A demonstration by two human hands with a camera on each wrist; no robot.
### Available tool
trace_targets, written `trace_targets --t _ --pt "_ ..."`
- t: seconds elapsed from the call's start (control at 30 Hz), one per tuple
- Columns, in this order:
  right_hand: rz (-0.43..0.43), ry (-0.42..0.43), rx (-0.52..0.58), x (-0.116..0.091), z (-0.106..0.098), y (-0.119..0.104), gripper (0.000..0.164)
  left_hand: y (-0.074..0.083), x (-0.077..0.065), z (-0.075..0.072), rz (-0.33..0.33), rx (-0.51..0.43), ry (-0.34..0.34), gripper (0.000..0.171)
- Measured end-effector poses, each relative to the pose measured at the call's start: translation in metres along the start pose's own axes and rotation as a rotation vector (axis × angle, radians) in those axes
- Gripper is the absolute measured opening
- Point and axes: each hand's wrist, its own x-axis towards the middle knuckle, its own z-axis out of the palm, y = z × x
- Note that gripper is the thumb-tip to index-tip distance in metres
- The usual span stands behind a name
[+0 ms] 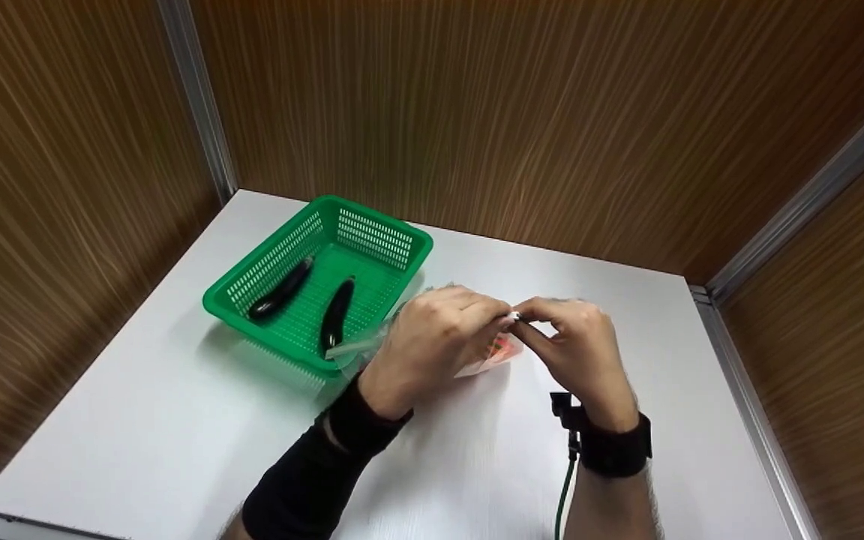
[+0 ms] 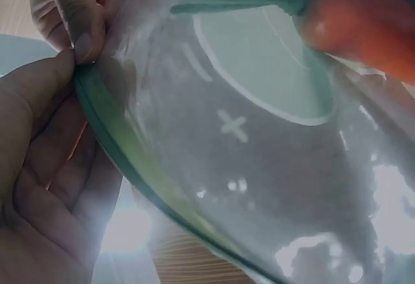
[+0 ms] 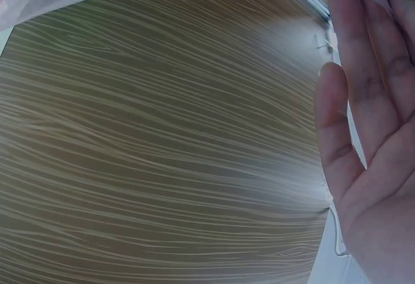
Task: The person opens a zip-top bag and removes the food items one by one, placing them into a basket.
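A clear zip bag [image 2: 259,187] hangs between my two hands over the table. Inside it lies an orange carrot [image 2: 353,34] with green stalks at its end. My left hand [image 1: 432,337] pinches the bag's green zip strip [image 2: 120,161] near one corner. Right beside it, my right hand [image 1: 582,345] pinches the same corner between thumb and forefinger. The hands meet at the fingertips in the head view, and the left one hides most of the bag there. In the right wrist view, the other fingers [image 3: 369,83] of my right hand are extended.
A green basket [image 1: 233,309] stands at the back left, with two dark eggplants, one on its left side [image 1: 282,289] and one nearer the right [image 1: 336,315]. The white table [image 1: 139,405] is enclosed by wood-grain panels [image 1: 477,112]. A green cable [image 1: 565,487] runs from my right wrist.
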Motion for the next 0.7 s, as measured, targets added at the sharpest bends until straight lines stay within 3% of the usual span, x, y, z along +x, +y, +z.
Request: trace_targets --t 0.2,0.47,0.7 --pt "0.032 0.011 -0.023 0.0 -0.007 0.004 0.012 -0.008 -0.001 -0.005 -0.029 -0.009 -0.048 0.011" --pt "0.164 0.083 -0.072 -0.005 -0.021 0.018 0.01 -0.026 -0.003 -0.012 -0.172 0.003 -0.112 0.012" --pt "0.236 0.109 -0.088 -0.009 -0.032 0.029 0.009 -0.044 -0.005 -0.023 -0.256 0.036 -0.1 0.017"
